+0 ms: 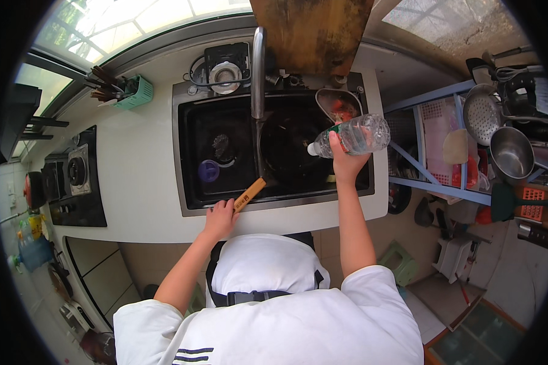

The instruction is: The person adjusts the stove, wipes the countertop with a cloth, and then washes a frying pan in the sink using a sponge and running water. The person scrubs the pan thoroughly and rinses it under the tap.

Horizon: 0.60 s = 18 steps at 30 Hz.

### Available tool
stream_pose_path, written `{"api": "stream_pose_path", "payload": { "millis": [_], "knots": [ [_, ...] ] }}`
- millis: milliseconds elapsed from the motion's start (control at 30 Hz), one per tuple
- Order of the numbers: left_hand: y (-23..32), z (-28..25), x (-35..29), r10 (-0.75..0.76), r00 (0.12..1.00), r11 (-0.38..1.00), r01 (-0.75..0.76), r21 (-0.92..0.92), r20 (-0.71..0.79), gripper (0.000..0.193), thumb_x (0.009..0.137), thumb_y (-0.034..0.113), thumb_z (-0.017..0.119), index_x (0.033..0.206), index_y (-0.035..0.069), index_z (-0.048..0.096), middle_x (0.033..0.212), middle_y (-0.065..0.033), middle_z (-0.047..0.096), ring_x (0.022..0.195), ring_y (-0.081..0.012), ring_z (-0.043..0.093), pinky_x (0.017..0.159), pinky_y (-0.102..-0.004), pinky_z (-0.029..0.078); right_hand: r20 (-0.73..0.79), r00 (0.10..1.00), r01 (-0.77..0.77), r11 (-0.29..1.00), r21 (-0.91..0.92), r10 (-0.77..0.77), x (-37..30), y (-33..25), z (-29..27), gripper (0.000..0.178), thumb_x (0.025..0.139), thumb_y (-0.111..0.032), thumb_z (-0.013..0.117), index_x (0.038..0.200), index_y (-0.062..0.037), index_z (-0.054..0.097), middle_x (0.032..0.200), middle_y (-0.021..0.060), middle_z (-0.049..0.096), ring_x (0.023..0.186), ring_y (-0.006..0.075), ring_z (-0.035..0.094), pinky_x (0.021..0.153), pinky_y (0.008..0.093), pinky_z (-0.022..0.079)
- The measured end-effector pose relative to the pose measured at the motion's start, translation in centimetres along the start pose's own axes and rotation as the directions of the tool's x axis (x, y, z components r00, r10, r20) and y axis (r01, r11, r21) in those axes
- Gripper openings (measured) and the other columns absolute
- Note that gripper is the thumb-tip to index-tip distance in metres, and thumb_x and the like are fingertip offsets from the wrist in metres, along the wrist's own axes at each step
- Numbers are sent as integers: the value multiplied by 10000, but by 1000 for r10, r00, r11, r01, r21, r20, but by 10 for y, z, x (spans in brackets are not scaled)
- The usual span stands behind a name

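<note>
My left hand (221, 218) is closed round the wooden handle (249, 194) of a dark wok (286, 143) that sits in the right basin of the black sink (219, 196). Above the wok's right side, my right hand (348, 161) grips a large clear plastic bottle (362, 135). The bottle lies tilted, its whitish mouth end pointing left and slightly down over the wok. Whether a cap is on it, I cannot tell. Just behind the bottle, a metal strainer basket (330, 100) with reddish scraps sits in the sink's back right corner.
A curved metal faucet (259, 73) reaches over the sink divider. In the left basin lies a round purple item (209, 171). A wooden board (310, 36) leans behind the sink. A green basket (135, 92) of chopsticks and a gas stove (76, 170) are left; hanging pans (510, 153) are right.
</note>
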<state>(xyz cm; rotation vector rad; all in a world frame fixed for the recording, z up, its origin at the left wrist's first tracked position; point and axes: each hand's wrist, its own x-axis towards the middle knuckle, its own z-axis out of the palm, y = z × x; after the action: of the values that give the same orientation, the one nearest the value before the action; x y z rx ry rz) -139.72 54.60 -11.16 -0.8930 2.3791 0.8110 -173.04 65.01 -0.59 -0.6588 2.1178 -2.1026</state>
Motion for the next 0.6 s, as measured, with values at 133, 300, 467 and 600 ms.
{"api": "stream_pose_path", "payload": {
  "millis": [133, 300, 467, 600],
  "knots": [
    [0, 7, -1, 12, 999, 1000, -12, 17, -44, 464, 920, 295, 606, 1308, 97, 447, 1167, -134, 534, 1114, -335, 544, 951, -583, 395, 44, 999, 23, 999, 38, -25, 10, -3, -1, 416, 740, 19, 771, 1058, -15, 505, 985, 109, 654, 943, 178, 652, 862, 312, 518],
    [3, 2, 0, -4, 1000, 1000, 5, 9, -21, 441, 923, 293, 603, 1290, 99, 453, 1156, -136, 534, 1111, -336, 546, 953, -585, 391, 53, 996, 70, 996, 48, -72, 14, -7, -4, 391, 735, 3, 784, 1028, -27, 527, 960, 84, 651, 906, 159, 648, 841, 296, 511],
    [2, 3, -1, -3, 999, 1000, 4, 4, -32, 434, 923, 296, 604, 1281, 99, 457, 1148, -135, 535, 1098, -329, 551, 934, -583, 391, 41, 994, 106, 994, -27, -105, 17, -22, -6, 367, 731, -34, 801, 994, -36, 544, 960, 69, 654, 861, 137, 634, 814, 277, 497],
    [1, 5, 0, 0, 999, 1000, 1, 9, -36, 429, 921, 300, 606, 1271, 98, 462, 1145, -132, 535, 1094, -325, 549, 920, -576, 395, 75, 994, 87, 996, -19, -86, 22, -31, -2, 344, 727, -44, 805, 965, -40, 556, 900, 44, 654, 827, 126, 623, 798, 273, 495]
  ]
}}
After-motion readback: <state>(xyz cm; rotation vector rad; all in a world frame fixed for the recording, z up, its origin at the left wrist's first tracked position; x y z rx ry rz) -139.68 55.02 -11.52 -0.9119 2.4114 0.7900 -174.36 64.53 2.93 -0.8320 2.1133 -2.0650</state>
